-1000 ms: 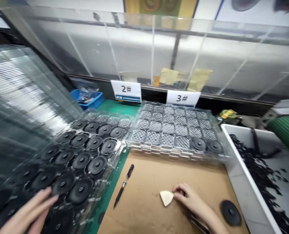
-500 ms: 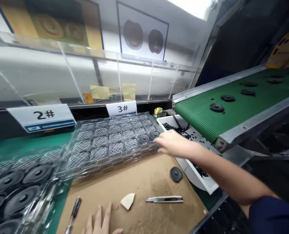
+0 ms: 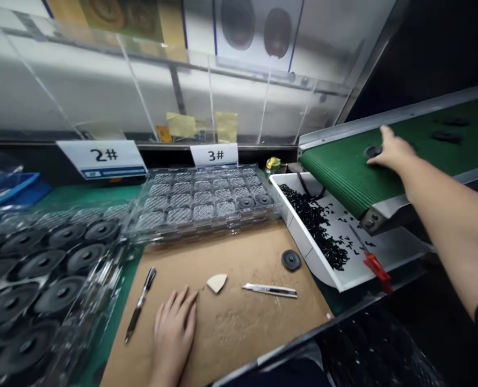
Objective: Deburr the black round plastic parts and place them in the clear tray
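Here, the right hand [image 3: 379,145], grip wide, is at one disc [image 3: 370,152]; the left hand [image 3: 174,325], loosely spread, lies beside one wedge [image 3: 217,282].

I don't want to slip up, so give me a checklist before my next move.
1. Right hand gripping the disc at the belt: cannot tell; blurred.
2. Left hand off the knife: ok, resting on the cardboard.
3. Knife safely closed: cannot tell.
4. Cardboard free of loose items: not ok; pen, knife, white piece and another disc lie there.
5. Discs in the 3# tray: ok, two at front right.
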